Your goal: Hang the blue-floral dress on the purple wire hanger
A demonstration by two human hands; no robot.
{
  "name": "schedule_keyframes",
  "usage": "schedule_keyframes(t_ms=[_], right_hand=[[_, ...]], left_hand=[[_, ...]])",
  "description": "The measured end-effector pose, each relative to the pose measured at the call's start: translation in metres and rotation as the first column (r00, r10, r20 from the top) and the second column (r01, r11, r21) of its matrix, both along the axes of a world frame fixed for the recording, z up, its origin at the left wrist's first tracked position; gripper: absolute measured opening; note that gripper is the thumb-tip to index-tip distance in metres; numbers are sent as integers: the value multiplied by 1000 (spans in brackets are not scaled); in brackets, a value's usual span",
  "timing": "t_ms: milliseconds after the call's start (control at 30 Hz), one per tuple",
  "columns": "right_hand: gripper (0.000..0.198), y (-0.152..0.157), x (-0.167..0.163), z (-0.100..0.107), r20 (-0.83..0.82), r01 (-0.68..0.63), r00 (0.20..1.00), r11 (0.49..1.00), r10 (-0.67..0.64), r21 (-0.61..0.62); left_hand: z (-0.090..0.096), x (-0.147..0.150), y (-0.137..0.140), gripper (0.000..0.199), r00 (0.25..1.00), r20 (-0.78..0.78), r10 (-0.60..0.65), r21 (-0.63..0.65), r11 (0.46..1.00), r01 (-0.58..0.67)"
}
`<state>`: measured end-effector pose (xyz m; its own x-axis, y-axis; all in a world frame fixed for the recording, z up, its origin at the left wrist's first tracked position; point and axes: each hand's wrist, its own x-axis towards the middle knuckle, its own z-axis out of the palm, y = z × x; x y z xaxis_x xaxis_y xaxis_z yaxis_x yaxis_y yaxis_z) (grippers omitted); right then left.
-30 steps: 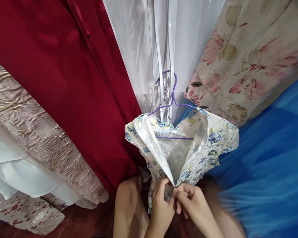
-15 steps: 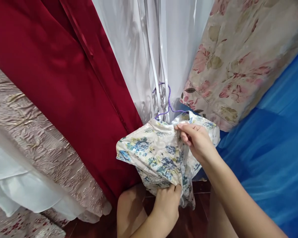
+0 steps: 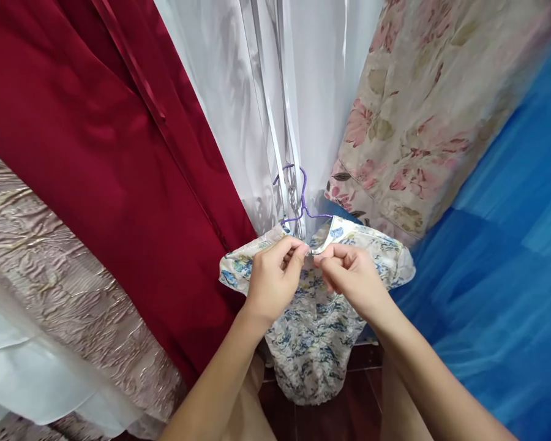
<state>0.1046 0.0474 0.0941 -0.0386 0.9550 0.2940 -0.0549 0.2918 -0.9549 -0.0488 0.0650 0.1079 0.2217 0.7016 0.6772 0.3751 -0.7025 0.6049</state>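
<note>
A cream floral garment (image 3: 316, 331) with blue and yellow flowers hangs on a purple hanger (image 3: 303, 199) in front of me. My left hand (image 3: 275, 275) pinches the left side of its neckline edge between thumb and fingers. Close beside it, my right hand (image 3: 349, 272) pinches the right side of the same edge. The fingertips of both hands nearly meet at the middle of the neckline. Whatever small fastening may be between them is hidden by my fingers. Below my hands the two front edges lie apart and the inner side of the back shows.
Long garments hang all around: dark red satin (image 3: 119, 171) and textured pink-gold cloth (image 3: 73, 275) at left, white cloth (image 3: 220, 92) with ribbons (image 3: 270, 122) behind, beige floral cloth (image 3: 408, 135) and a blue one (image 3: 496, 263) at right. Dark red tiles (image 3: 321, 422) show below.
My left hand has let go of the lower front and come up to the neckline. My right hand stays at the collar edge. The garment's front now spreads wider below.
</note>
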Motion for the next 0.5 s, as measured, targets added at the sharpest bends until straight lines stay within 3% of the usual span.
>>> schedule_keyframes(t_ms=[100, 200, 367, 500], right_hand=[[21, 3, 0, -14, -1, 32, 999, 999, -32, 1], [18, 1, 1, -37, 16, 32, 999, 999, -31, -43], [23, -15, 10, -75, 46, -39, 998, 988, 46, -150], [23, -31, 12, -94, 31, -84, 995, 970, 93, -229]], left_hand=[[1, 5, 4, 20, 992, 96, 76, 37, 996, -80], [2, -13, 16, 18, 927, 357, 118, -43, 993, -110], [-5, -85, 53, 21, 598, 768, 231, -140, 971, -195], [-52, -117, 70, 15, 291, 873, 391, -371, 920, -124]])
